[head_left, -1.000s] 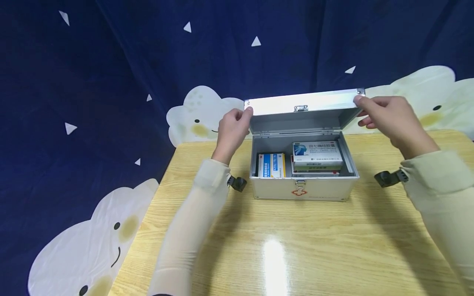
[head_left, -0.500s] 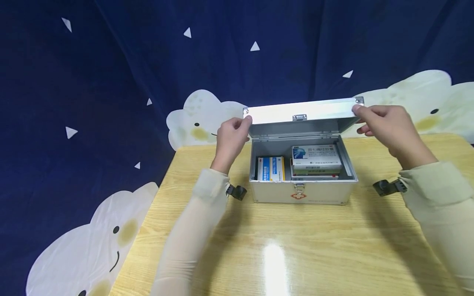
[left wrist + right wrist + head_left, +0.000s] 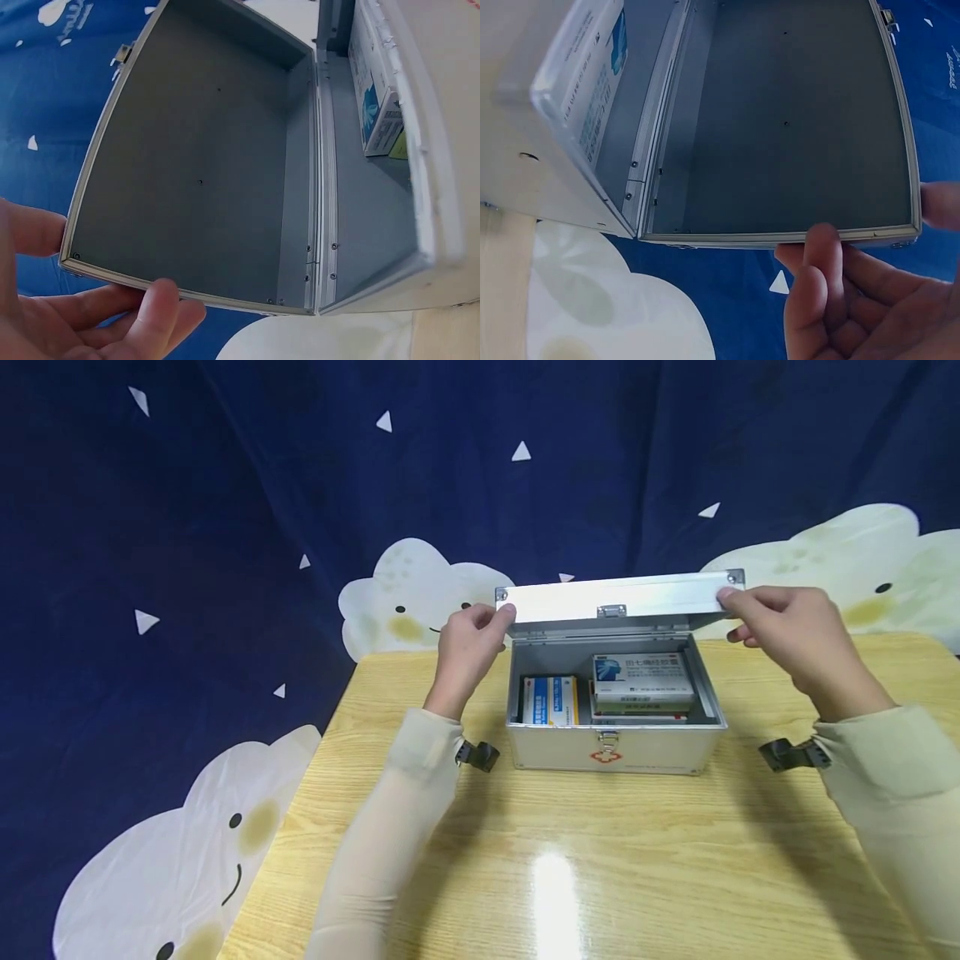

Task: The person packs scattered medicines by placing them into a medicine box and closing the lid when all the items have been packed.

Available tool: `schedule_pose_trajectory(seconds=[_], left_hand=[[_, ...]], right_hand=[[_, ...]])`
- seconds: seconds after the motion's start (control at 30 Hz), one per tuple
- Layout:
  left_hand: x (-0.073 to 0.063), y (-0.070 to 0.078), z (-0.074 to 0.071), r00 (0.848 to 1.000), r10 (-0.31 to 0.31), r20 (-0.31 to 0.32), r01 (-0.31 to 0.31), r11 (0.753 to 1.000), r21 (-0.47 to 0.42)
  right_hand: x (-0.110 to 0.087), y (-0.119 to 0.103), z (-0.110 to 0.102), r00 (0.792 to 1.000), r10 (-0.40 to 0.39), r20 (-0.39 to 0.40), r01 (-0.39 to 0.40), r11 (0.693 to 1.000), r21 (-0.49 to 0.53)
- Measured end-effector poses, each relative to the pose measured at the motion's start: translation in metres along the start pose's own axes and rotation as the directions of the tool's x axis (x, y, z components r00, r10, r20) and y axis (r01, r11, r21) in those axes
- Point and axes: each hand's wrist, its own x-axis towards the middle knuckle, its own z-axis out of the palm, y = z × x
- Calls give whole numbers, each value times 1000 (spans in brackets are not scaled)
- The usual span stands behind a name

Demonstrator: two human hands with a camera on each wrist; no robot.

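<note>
A silver first-aid box [image 3: 555, 749] with a red cross stands on the table, its hinged lid [image 3: 570, 602] raised at the back. My left hand [image 3: 470, 647] grips the lid's left front corner, thumb on the front edge and fingers along the side. At the right front corner my right hand [image 3: 795, 631] holds the lid the same way. Inside the box, a blue, white and yellow medicine box [image 3: 551, 700] sits on the left. On the right lies a stack of medicine boxes, topped by a white one [image 3: 645, 674]. Both wrist views show the lid's grey inside [image 3: 187, 150].
The light wooden table [image 3: 637, 860] extends in front of the box and to both sides. Behind it hangs a dark blue curtain [image 3: 450, 468] with white triangles and smiling clouds. A small latch [image 3: 611, 611] sits mid-front on the lid, above a clasp [image 3: 608, 742] on the box.
Both hands have brought the lid's front edge down, so the gap between lid and box has narrowed. The medicine boxes inside have stayed in place.
</note>
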Motion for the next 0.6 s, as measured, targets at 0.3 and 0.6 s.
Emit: schedule_pose_trajectory(seconds=[0.3, 0.6], left_hand=[[-9, -6, -2, 998, 53, -20, -52, 997, 51], [-15, -10, -1, 986, 163, -38, -160, 983, 88]], right_hand=[[-8, 4, 1, 999, 24, 35, -23, 999, -29], [-14, 10, 1, 999, 26, 34, -25, 999, -20]])
